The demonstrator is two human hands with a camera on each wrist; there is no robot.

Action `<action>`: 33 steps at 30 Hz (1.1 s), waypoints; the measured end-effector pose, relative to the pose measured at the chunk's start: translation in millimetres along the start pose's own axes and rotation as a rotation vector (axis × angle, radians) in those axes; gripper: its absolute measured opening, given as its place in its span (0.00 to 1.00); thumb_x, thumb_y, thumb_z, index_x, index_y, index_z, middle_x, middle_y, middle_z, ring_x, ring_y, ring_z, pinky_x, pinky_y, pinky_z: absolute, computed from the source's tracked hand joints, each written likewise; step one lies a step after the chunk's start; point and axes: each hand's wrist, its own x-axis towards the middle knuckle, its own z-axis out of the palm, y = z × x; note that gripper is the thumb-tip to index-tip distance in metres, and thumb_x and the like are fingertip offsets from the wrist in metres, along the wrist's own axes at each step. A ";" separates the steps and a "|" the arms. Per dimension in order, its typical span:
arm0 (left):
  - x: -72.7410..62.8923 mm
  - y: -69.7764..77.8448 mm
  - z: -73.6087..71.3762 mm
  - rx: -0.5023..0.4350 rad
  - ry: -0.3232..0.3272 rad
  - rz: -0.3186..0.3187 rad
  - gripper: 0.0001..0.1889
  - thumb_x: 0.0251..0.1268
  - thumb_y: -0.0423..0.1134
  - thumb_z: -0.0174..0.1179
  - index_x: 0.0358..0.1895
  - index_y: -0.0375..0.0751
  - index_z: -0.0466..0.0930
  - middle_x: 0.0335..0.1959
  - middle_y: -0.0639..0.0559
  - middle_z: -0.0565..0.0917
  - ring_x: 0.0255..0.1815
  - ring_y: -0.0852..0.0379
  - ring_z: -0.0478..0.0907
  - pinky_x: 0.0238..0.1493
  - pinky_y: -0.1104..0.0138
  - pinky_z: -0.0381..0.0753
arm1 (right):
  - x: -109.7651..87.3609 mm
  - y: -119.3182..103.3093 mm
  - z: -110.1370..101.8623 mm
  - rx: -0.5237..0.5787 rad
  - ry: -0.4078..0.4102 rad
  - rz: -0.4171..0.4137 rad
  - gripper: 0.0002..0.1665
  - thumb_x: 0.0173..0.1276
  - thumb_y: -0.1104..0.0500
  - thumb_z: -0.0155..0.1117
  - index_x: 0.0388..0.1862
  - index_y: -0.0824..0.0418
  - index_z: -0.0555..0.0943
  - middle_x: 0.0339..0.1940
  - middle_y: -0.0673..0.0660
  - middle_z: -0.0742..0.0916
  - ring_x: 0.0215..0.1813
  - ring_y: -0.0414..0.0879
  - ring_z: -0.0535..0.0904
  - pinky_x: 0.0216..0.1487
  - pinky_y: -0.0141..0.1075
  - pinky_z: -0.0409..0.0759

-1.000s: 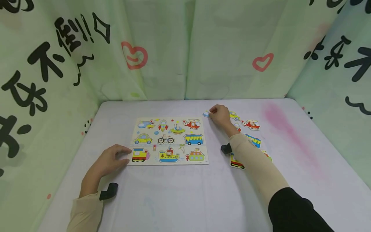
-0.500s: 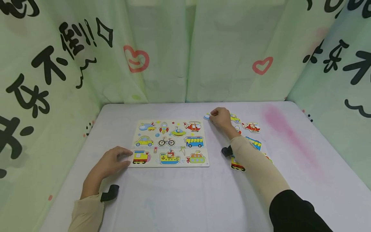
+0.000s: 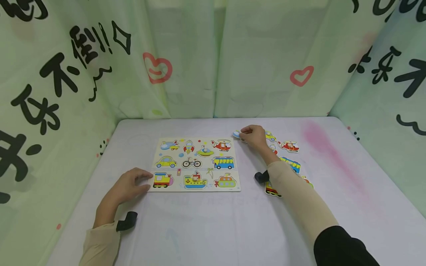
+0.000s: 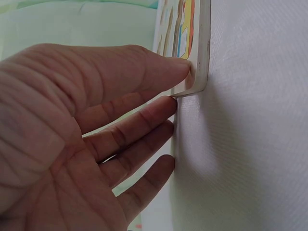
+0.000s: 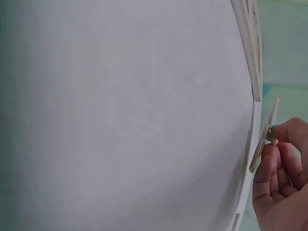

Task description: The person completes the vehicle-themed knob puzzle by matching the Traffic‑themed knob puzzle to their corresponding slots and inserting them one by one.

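Our right grip clamped on small knob of blue piece, held tilted beyond far right corner of board. Our left grip loose, thumb on board's near left corner. Pinch so small, piece could twist free; light left touch could let board skid on counter; low right sleeve could drag loose pieces.

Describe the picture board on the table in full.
The picture board is a pale, flat rectangle, perhaps wooden, with a rounded corner visible up close. Colorful vehicles cover it: airplane, rocket, flying saucer and helicopter in the far part; car, bicycle and bus across the middle; train, boat and submarine nearest the person. Small stars and a palm tree fill gaps. It lies flat on the white table, with the left hand touching its near left corner.
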 end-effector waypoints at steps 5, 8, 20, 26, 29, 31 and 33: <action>-0.4 1.0 -0.1 -0.005 -0.002 -0.002 0.18 0.63 0.31 0.66 0.57 0.32 0.82 0.62 0.32 0.78 0.68 0.31 0.71 0.69 0.38 0.70 | -7.9 -5.4 -0.4 0.072 -0.035 0.030 0.15 0.70 0.58 0.68 0.50 0.66 0.85 0.47 0.62 0.86 0.45 0.49 0.80 0.37 0.29 0.77; -0.9 1.2 -0.2 -0.006 -0.002 0.001 0.18 0.64 0.31 0.66 0.57 0.32 0.82 0.62 0.32 0.78 0.68 0.31 0.71 0.69 0.39 0.70 | -11.7 -9.7 0.3 0.102 -0.047 0.022 0.15 0.70 0.58 0.69 0.50 0.65 0.86 0.48 0.62 0.87 0.46 0.49 0.80 0.38 0.29 0.77; 0.3 1.0 0.5 -0.008 0.001 -0.001 0.18 0.63 0.31 0.66 0.57 0.33 0.83 0.62 0.33 0.79 0.68 0.32 0.70 0.69 0.39 0.70 | -19.6 -23.4 8.1 0.195 -0.089 -0.006 0.15 0.69 0.59 0.70 0.50 0.66 0.86 0.49 0.62 0.87 0.47 0.48 0.83 0.43 0.29 0.80; 0.8 0.3 0.8 -0.009 0.001 0.001 0.18 0.63 0.31 0.67 0.57 0.32 0.83 0.62 0.33 0.79 0.68 0.32 0.71 0.70 0.39 0.69 | -24.3 -31.2 15.3 0.230 -0.108 -0.024 0.14 0.69 0.59 0.70 0.50 0.65 0.86 0.49 0.61 0.87 0.47 0.49 0.82 0.47 0.32 0.80; 0.9 0.2 0.8 -0.008 -0.002 -0.003 0.18 0.63 0.32 0.67 0.57 0.33 0.83 0.62 0.33 0.79 0.68 0.32 0.70 0.70 0.39 0.69 | -26.9 -36.3 21.2 0.245 -0.113 -0.031 0.15 0.69 0.58 0.71 0.50 0.65 0.86 0.49 0.61 0.87 0.48 0.49 0.82 0.49 0.34 0.80; 1.1 0.2 0.9 -0.005 -0.003 -0.005 0.18 0.64 0.32 0.67 0.57 0.33 0.83 0.62 0.33 0.79 0.68 0.32 0.70 0.70 0.39 0.69 | -29.1 -40.9 25.1 0.252 -0.118 -0.035 0.15 0.69 0.58 0.71 0.50 0.65 0.86 0.49 0.61 0.87 0.49 0.50 0.82 0.50 0.35 0.81; 1.4 0.2 1.0 -0.004 -0.002 -0.004 0.18 0.64 0.32 0.67 0.57 0.33 0.83 0.62 0.33 0.79 0.68 0.32 0.70 0.70 0.39 0.70 | -30.2 -45.5 29.3 0.249 -0.121 -0.044 0.14 0.69 0.58 0.71 0.50 0.65 0.86 0.49 0.61 0.88 0.49 0.50 0.83 0.50 0.35 0.81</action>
